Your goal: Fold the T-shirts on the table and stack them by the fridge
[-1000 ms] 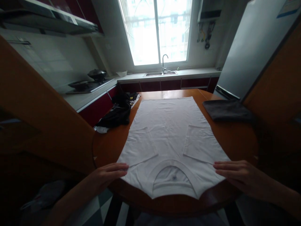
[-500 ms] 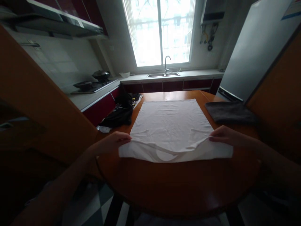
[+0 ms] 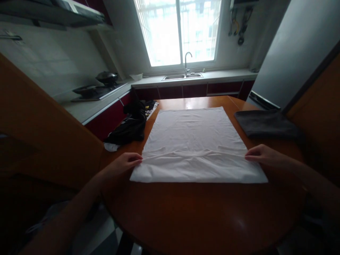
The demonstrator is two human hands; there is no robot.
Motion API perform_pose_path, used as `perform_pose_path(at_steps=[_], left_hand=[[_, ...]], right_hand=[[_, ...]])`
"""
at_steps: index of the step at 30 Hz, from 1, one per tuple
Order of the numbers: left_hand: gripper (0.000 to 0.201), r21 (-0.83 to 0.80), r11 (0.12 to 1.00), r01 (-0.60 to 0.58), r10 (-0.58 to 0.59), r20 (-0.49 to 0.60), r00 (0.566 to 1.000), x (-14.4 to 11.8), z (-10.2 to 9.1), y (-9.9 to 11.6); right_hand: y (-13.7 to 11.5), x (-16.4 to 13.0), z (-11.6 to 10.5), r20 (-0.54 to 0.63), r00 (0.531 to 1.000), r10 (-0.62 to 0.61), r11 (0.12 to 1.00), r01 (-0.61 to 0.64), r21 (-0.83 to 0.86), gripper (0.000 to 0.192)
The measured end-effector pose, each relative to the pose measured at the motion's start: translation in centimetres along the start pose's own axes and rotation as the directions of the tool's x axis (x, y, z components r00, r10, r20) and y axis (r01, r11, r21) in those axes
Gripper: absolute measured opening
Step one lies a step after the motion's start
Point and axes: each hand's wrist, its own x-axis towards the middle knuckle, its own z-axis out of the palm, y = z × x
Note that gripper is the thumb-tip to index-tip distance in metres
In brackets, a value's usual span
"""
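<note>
1. A white shirt (image 3: 195, 141) lies flat on the round wooden table (image 3: 202, 216), with its near part folded over onto the rest, so the cloth forms a rough rectangle with a straight fold edge facing the person.
2. The left hand (image 3: 124, 163) rests at the left end of the folded flap, fingertips touching the cloth edge. The fingers lie close together and stretched out, pressed on the shirt rather than wrapped around it; whether the thumb pinches the fabric underneath I cannot tell.
3. The right hand (image 3: 261, 156) sits at the right end of the same flap, fingers extended and together, tips on the cloth edge. It looks laid flat on the fabric; a pinch from below is not visible.
4. The two hands are well apart, one at each side of the shirt, level with the ridge where the folded layer ends.
5. A dark folded cloth (image 3: 267, 124) lies on the table to the right of the shirt, near but not touching it.
6. A heap of black clothes (image 3: 131, 125) sits at the table's left edge, just beside the shirt's far left side.
7. Behind the table runs a counter with a sink (image 3: 182, 75) and tap under a bright window (image 3: 177, 32); a stove with pans (image 3: 97, 88) stands on the left.
</note>
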Motion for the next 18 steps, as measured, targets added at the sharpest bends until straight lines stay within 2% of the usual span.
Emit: perform_pose_path(at_steps=[3, 6, 10, 12, 15, 18], left_hand=[[0.053, -0.033, 0.997, 0.063, -0.064, -0.022, 0.998, -0.2, 0.3, -0.1], [0.055, -0.049, 0.995, 0.089, -0.092, -0.061, 0.994, -0.1, 0.3, 0.7], [0.055, -0.063, 0.996, 0.066, -0.076, -0.163, 0.984, 0.3, -1.3, 2.3], [0.054, -0.073, 0.996, 0.047, -0.064, -0.244, 0.968, 0.8, -2.5, 2.8], [0.052, -0.118, 0.993, 0.006, -0.048, -0.358, 0.933, 2.7, -3.8, 3.0], [0.052, -0.191, 0.981, -0.045, -0.036, -0.399, 0.916, 5.8, -3.6, 2.9]], right_hand=[[0.4, -0.3, 0.0, -0.048, 0.997, 0.057, 0.998, -0.056, 0.024, 0.056], [0.0, -0.3, -0.2, -0.130, 0.989, 0.070, 0.996, -0.061, 0.066, 0.053], [-1.7, -0.4, -2.0, -0.249, 0.967, 0.052, 0.997, -0.035, 0.072, 0.050], [-2.6, -0.1, -3.2, -0.324, 0.945, 0.038, 0.998, -0.018, 0.064, 0.048], [-3.5, 1.4, -4.8, -0.470, 0.881, 0.047, 0.997, -0.014, 0.073, 0.047], [-3.6, 4.4, -5.1, -0.535, 0.840, 0.087, 0.994, -0.038, 0.102, 0.048]])
